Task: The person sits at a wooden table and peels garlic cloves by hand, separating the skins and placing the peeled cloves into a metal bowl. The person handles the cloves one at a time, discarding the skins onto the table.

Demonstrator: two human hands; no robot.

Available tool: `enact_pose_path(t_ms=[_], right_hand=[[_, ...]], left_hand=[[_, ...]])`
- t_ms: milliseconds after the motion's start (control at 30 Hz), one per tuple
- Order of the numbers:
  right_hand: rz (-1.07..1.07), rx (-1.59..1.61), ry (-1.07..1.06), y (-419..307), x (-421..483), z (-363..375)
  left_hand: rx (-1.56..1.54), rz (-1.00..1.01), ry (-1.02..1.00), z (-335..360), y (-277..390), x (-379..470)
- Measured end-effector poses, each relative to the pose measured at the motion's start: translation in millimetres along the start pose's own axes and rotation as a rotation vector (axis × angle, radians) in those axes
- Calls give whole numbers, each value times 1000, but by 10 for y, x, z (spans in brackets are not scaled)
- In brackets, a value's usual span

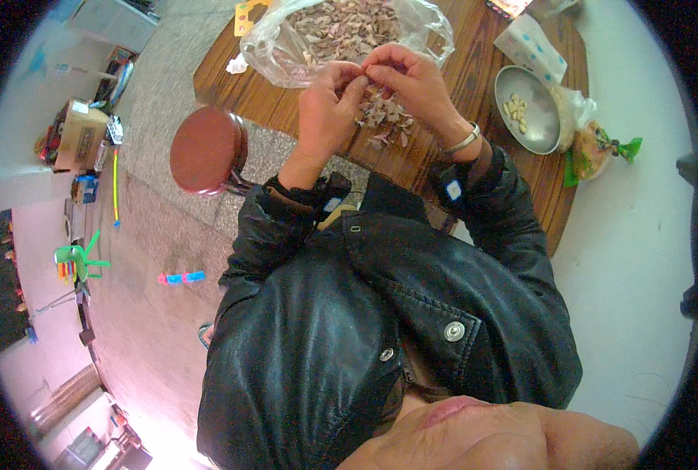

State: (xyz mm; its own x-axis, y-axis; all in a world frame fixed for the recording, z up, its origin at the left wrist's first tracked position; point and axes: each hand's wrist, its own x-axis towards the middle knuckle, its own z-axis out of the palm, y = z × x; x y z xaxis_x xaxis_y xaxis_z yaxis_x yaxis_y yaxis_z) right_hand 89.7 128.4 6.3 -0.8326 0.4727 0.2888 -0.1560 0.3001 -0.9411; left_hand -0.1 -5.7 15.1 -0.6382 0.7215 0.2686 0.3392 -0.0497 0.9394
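Note:
My left hand (330, 111) and my right hand (414, 82) meet at their fingertips over the wooden table. Thumbs and forefingers pinch a small piece between them, most of it hidden by the fingers. A silvery bracelet (465, 140) circles my right wrist. Just beyond the hands lies a clear plastic bag (265, 51), spread wide around a heap of what look like unpeeled garlic cloves (349, 28). Under the hands is a loose pile of pale, purplish papery skins (391, 116). To the right, a metal bowl (538, 120) holds several cream-coloured peeled cloves (514, 108).
The wooden table (466, 106) runs along a white wall (613, 217). Beside the bowl stand a dotted paper box (531, 48) and a tied food bag (594, 154). A round brown stool (205, 150) is at the left. Toy pieces (182, 277) lie on the floor.

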Motion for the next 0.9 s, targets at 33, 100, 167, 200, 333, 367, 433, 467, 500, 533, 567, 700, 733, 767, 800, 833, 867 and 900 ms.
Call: enact_pose_path(t_ms=[33, 100, 167, 200, 333, 367, 433, 467, 500, 533, 567, 700, 733, 767, 800, 833, 867, 900], right_hand=[[-53, -36, 13, -11, 6, -4], [-1, -61, -1, -51, 6, -24], [-20, -155, -11, -103, 0, -38], [-58, -221, -20, -131, -8, -41], [-109, -379, -26, -229, -46, -26], [-134, -413, -16, -245, -50, -21], [-162, -487, 1, -270, -59, -11], [-208, -527, -9, -280, -68, -12], [-233, -576, -19, -288, -80, -17], [-257, -624, -28, -292, -87, -17], [-338, -632, -8, -293, -82, -6], [-485, -636, 38, -297, -81, 46], [-479, -639, 44, -304, -92, 54], [-421, -610, 44, -313, -106, 59], [-364, -589, 47, -324, -123, 61], [-307, -568, 51, -336, -135, 61], [-289, -571, 55, -347, -140, 55], [-270, -575, 59, -357, -144, 49]], left_hand=[[94, 44, 13, -10, 3, -15], [188, 78, 47, -21, 15, -42], [186, 70, 91, -24, 33, -66], [225, 101, 106, -24, 43, -71], [309, 177, 123, -25, 61, -80], [311, 170, 115, -26, 60, -84], [332, 163, 117, -27, 56, -98], [345, 155, 113, -30, 56, -106], [352, 167, 110, -37, 57, -111], [361, 174, 102, -43, 58, -115], [369, 181, 94, -48, 61, -118], [457, 128, 101, -42, 75, -144], [459, 115, 97, -39, 77, -149], [462, 101, 94, -34, 78, -154], [459, 128, 97, -27, 78, -156], [456, 155, 99, -20, 77, -158], [455, 169, 97, -11, 76, -159], [446, 188, 99, -4, 76, -163]])
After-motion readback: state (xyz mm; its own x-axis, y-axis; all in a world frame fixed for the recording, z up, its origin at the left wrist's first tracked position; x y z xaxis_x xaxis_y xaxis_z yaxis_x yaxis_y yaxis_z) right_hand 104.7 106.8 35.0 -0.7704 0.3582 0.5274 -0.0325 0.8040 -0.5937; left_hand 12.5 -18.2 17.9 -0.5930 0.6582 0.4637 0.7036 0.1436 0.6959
